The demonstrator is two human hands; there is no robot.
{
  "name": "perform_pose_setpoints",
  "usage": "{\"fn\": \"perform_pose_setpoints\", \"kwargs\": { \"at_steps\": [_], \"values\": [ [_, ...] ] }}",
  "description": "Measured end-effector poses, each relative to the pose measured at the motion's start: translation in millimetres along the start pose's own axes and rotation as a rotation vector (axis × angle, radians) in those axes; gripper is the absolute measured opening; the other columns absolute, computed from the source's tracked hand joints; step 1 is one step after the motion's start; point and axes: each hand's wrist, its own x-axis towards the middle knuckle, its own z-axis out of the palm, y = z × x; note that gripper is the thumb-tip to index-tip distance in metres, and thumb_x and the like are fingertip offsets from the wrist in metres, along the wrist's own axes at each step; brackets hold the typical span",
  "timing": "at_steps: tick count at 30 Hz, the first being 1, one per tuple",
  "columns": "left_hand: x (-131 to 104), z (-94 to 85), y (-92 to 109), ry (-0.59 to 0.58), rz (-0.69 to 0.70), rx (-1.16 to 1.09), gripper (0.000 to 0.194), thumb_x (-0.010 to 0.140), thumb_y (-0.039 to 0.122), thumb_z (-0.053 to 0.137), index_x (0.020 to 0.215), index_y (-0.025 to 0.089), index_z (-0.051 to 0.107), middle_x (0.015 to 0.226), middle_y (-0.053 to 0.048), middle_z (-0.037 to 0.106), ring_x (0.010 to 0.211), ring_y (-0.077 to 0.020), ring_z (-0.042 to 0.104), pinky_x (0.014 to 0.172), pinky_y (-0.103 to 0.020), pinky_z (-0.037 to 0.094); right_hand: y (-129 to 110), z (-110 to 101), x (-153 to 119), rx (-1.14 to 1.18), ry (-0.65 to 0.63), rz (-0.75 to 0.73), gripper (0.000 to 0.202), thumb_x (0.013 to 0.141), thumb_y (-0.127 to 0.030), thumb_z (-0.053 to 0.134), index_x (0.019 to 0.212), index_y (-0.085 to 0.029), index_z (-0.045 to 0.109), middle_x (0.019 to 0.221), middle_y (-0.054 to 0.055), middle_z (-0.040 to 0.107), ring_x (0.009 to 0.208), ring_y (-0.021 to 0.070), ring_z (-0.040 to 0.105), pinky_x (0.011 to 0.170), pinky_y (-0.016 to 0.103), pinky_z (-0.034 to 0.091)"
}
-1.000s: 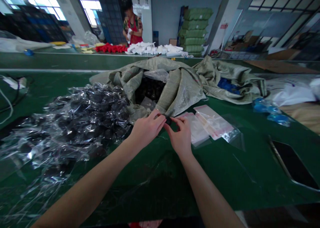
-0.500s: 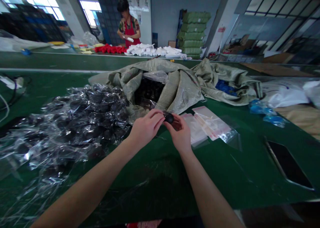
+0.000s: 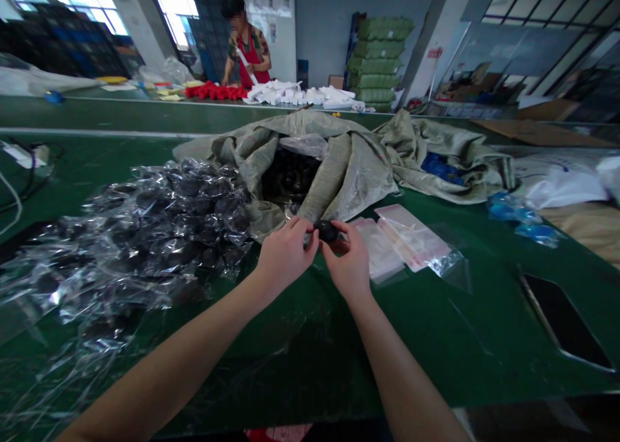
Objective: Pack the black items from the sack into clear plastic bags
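Observation:
Between my two hands is a small rounded black object (image 3: 326,231), whose exact kind I cannot make out. My left hand (image 3: 285,251) pinches its left side, fingers bent. Around its right side curl the fingers and thumb of my right hand (image 3: 349,258). Just beyond them lies a woven sack (image 3: 358,170) with its mouth open, full of similar black objects (image 3: 293,176). To the left spreads a heap of black pieces in clear plastic bags (image 3: 179,229). Flat clear bags (image 3: 411,238) lie right of my right hand.
A phone (image 3: 564,319) lies at the right on the green table (image 3: 426,351). Behind it are blue wrapped pieces (image 3: 526,219) and a second sack (image 3: 475,164) with blue contents. Across the belt, a person in a red apron (image 3: 249,61) stands by red and white piles.
My hands have turned the black object slightly, and more of it shows between them. The person across the belt has raised one hand and holds a long white piece.

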Motion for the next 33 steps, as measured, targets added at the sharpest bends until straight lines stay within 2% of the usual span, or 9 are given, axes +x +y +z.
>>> {"fn": "perform_pose_setpoints", "kwargs": {
  "at_steps": [4, 8, 11, 16, 22, 27, 33],
  "values": [
    [3, -1.1, -6, 0.057, 0.039, -0.044, 0.015, 0.090, 0.028, 0.049, 0.091, 0.018, 0.060, 0.091, -0.004, 0.064, 0.080, -0.0156, 0.063, 0.069, -0.026, 0.048, 2, 0, 0, 0.035, -0.031, -0.003, 0.038, 0.077, -0.022, 0.064, 0.115, -0.022, 0.056, 0.110, 0.009, 0.062, 0.094, 0.0210, 0.064, 0.078, 0.036, 0.058],
    [3, -0.7, -10, 0.094, 0.162, -0.061, 0.020, 0.092, 0.030, 0.048, 0.098, 0.020, 0.064, 0.097, -0.004, 0.066, 0.083, -0.0140, 0.064, 0.069, -0.024, 0.050, 3, 0, -1, 0.043, -0.040, -0.020, 0.039, 0.077, -0.020, 0.065, 0.115, -0.022, 0.057, 0.111, 0.008, 0.061, 0.095, 0.0207, 0.064, 0.078, 0.035, 0.058],
    [3, -0.9, -12, 0.071, 0.237, -0.065, 0.024, 0.094, 0.031, 0.046, 0.099, 0.022, 0.068, 0.098, -0.003, 0.068, 0.082, -0.0123, 0.064, 0.068, -0.023, 0.050, 2, -1, 0, 0.023, -0.028, -0.053, 0.039, 0.077, -0.019, 0.065, 0.115, -0.022, 0.058, 0.111, 0.008, 0.060, 0.098, 0.0210, 0.063, 0.078, 0.035, 0.058],
    [1, -6.3, -13, -0.003, 0.263, 0.047, 0.028, 0.095, 0.031, 0.044, 0.098, 0.023, 0.071, 0.098, -0.002, 0.070, 0.078, -0.0126, 0.065, 0.061, -0.022, 0.047, -1, -4, 2, -0.085, -0.054, -0.174, 0.036, 0.078, -0.014, 0.062, 0.112, -0.023, 0.060, 0.111, 0.008, 0.059, 0.104, 0.0211, 0.059, 0.084, 0.036, 0.056],
    [4, -8.9, -11, -0.102, 0.225, 0.072, 0.020, 0.091, 0.029, 0.049, 0.092, 0.021, 0.067, 0.095, -0.002, 0.067, 0.075, -0.0136, 0.063, 0.060, -0.023, 0.046, -1, -8, 3, -0.153, -0.109, -0.259, 0.037, 0.077, -0.009, 0.060, 0.111, -0.024, 0.061, 0.113, 0.008, 0.059, 0.110, 0.0214, 0.056, 0.097, 0.040, 0.049],
    [7, -12.1, -5, -0.208, 0.129, 0.025, 0.015, 0.087, 0.026, 0.050, 0.090, 0.017, 0.061, 0.092, -0.005, 0.064, 0.070, -0.0148, 0.060, 0.061, -0.027, 0.046, -7, -9, 3, -0.115, -0.087, -0.207, 0.036, 0.076, -0.010, 0.059, 0.110, -0.024, 0.060, 0.112, 0.007, 0.059, 0.108, 0.0214, 0.057, 0.090, 0.039, 0.053],
    [6, -29.8, -1, -0.511, 0.307, -0.088, 0.022, 0.089, 0.025, 0.045, 0.074, 0.018, 0.059, 0.076, -0.003, 0.063, 0.067, -0.0142, 0.058, 0.066, -0.028, 0.045, -6, -11, 5, -0.071, 0.001, -0.146, 0.034, 0.078, -0.017, 0.062, 0.111, -0.024, 0.059, 0.113, 0.008, 0.059, 0.104, 0.0227, 0.059, 0.082, 0.039, 0.057]
  ]
}}
